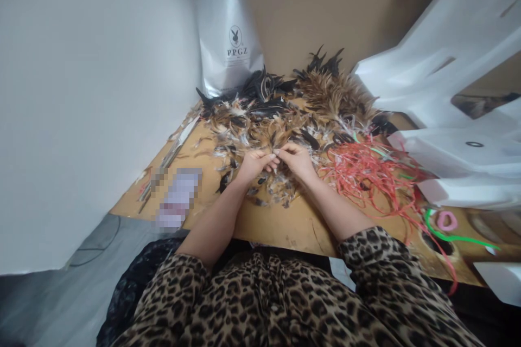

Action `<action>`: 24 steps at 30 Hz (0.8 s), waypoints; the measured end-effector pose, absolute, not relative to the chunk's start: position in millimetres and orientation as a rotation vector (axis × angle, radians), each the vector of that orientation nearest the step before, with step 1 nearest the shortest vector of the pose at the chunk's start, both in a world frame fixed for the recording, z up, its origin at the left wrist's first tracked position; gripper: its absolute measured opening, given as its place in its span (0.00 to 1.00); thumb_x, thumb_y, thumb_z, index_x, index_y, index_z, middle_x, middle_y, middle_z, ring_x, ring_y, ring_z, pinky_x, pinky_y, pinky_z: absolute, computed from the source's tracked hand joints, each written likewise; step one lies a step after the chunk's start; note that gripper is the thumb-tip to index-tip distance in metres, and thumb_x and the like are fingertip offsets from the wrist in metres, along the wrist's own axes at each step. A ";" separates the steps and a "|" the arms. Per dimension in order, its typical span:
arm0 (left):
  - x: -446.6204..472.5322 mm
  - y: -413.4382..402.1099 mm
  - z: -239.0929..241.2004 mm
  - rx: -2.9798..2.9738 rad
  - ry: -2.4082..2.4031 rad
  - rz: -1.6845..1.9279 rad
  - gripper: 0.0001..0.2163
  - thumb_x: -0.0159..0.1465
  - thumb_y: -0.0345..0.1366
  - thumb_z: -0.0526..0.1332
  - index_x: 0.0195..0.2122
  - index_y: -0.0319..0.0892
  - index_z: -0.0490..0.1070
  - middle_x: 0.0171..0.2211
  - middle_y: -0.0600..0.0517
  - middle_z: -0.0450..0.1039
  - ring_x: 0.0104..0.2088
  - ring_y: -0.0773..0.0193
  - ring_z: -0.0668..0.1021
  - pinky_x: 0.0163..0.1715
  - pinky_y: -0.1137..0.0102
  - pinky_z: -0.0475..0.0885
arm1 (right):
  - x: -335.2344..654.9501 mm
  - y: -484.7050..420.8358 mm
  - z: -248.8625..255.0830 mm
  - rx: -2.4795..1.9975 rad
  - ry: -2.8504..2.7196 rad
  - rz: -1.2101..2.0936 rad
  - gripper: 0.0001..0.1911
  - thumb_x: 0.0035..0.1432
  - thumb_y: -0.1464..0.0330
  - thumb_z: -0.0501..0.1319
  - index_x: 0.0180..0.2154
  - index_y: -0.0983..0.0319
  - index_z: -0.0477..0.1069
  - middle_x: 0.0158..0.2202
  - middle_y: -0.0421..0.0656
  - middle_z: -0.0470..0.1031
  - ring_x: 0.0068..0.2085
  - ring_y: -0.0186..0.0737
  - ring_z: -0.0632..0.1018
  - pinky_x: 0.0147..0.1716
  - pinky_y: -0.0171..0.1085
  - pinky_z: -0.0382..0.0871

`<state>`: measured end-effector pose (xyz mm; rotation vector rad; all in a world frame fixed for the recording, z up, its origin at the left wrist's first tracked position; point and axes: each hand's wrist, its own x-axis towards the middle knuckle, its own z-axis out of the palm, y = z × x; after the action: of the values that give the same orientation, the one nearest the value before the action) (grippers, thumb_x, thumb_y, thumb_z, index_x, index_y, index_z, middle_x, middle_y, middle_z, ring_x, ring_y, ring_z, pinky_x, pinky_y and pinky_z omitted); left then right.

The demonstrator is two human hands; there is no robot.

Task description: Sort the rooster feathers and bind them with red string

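Observation:
My left hand (255, 165) and my right hand (299, 161) meet over the near side of a feather pile. Both are closed, with thumbs and fingertips pinched together on a small bunch of brown feathers (272, 138) that fans out beyond the fingertips. The exact grip on the stems is too small to make out. Loose brown, black and whitish feathers (240, 122) spread around and behind my hands on the wooden table (280, 227). Farther back lie long black feathers (264, 87) and a thick brown feather bundle (334, 92).
Tangled red strips (366, 168) lie right of my hands. White foam pieces (468, 152) stand farther right, near a pink ring (446, 221) and a green strip (459, 237). A silver bag (228, 38) stands behind. Left are a blurred-out flat item (178, 198) and thin sticks (173, 152).

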<state>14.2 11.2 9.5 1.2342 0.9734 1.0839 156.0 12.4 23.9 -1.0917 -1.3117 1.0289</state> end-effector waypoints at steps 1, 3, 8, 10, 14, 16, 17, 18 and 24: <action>14.1 10.9 9.5 1.238 0.972 1.078 0.13 0.52 0.43 0.65 0.25 0.35 0.75 0.21 0.48 0.74 0.18 0.72 0.71 0.20 0.75 0.66 | 155.8 12.0 24.2 -1.096 -1.311 1.036 0.11 0.42 0.61 0.67 0.20 0.62 0.71 0.19 0.36 0.69 0.23 0.30 0.67 0.26 0.32 0.60; 13.9 10.5 9.2 1.246 0.965 1.067 0.13 0.52 0.42 0.65 0.24 0.35 0.75 0.19 0.49 0.73 0.17 0.72 0.70 0.19 0.75 0.65 | 155.7 11.6 25.5 -1.105 -1.314 1.071 0.12 0.42 0.61 0.67 0.20 0.62 0.70 0.20 0.36 0.70 0.23 0.30 0.67 0.27 0.32 0.60; 8.8 15.1 7.9 1.134 0.983 1.178 0.12 0.51 0.41 0.65 0.26 0.35 0.75 0.23 0.48 0.75 0.20 0.72 0.72 0.21 0.75 0.65 | 162.1 15.0 30.2 -1.160 -1.393 1.129 0.14 0.42 0.59 0.66 0.27 0.63 0.74 0.22 0.38 0.72 0.22 0.29 0.67 0.25 0.32 0.60; 4.6 18.7 8.0 1.005 1.006 1.281 0.12 0.50 0.41 0.66 0.28 0.35 0.75 0.26 0.48 0.76 0.20 0.73 0.72 0.21 0.76 0.64 | 168.4 18.5 30.1 -1.223 -1.536 1.089 0.14 0.42 0.59 0.65 0.28 0.64 0.75 0.22 0.39 0.73 0.23 0.30 0.67 0.25 0.32 0.60; -1.2 22.8 9.0 0.882 0.989 1.349 0.12 0.49 0.40 0.67 0.30 0.36 0.75 0.28 0.48 0.76 0.21 0.75 0.72 0.21 0.78 0.63 | 180.4 25.1 25.8 -1.346 -1.887 0.984 0.12 0.44 0.60 0.64 0.22 0.63 0.74 0.21 0.40 0.74 0.23 0.31 0.69 0.24 0.32 0.59; -0.7 22.3 9.5 0.878 0.986 1.342 0.12 0.49 0.40 0.67 0.30 0.35 0.74 0.28 0.48 0.76 0.21 0.75 0.71 0.21 0.78 0.62 | 181.8 24.9 24.7 -1.417 -1.978 0.878 0.13 0.46 0.59 0.62 0.20 0.62 0.73 0.20 0.40 0.73 0.21 0.32 0.68 0.23 0.32 0.58; 0.3 21.7 9.6 0.883 0.987 1.335 0.13 0.49 0.40 0.67 0.29 0.35 0.74 0.28 0.48 0.76 0.21 0.75 0.71 0.20 0.78 0.62 | 180.8 23.6 24.9 -1.460 -2.005 0.822 0.14 0.47 0.58 0.61 0.20 0.62 0.73 0.19 0.40 0.72 0.21 0.32 0.68 0.22 0.32 0.57; 1.5 21.1 9.6 0.891 0.988 1.327 0.13 0.49 0.40 0.67 0.29 0.35 0.74 0.27 0.48 0.76 0.21 0.75 0.71 0.20 0.78 0.62 | 178.8 21.7 25.6 -1.507 -2.027 0.772 0.15 0.47 0.57 0.61 0.20 0.61 0.73 0.18 0.40 0.72 0.20 0.32 0.67 0.22 0.33 0.57; 5.6 20.5 6.9 0.914 0.979 1.309 0.13 0.48 0.40 0.67 0.29 0.35 0.74 0.26 0.49 0.76 0.20 0.75 0.71 0.19 0.78 0.61 | 164.2 10.3 27.9 -1.689 -2.092 0.581 0.08 0.42 0.63 0.65 0.18 0.59 0.73 0.17 0.40 0.71 0.20 0.33 0.67 0.22 0.34 0.54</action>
<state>5.6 20.5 6.9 0.9140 0.9793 1.3086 164.2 10.3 27.9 -1.6892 -2.0922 0.5814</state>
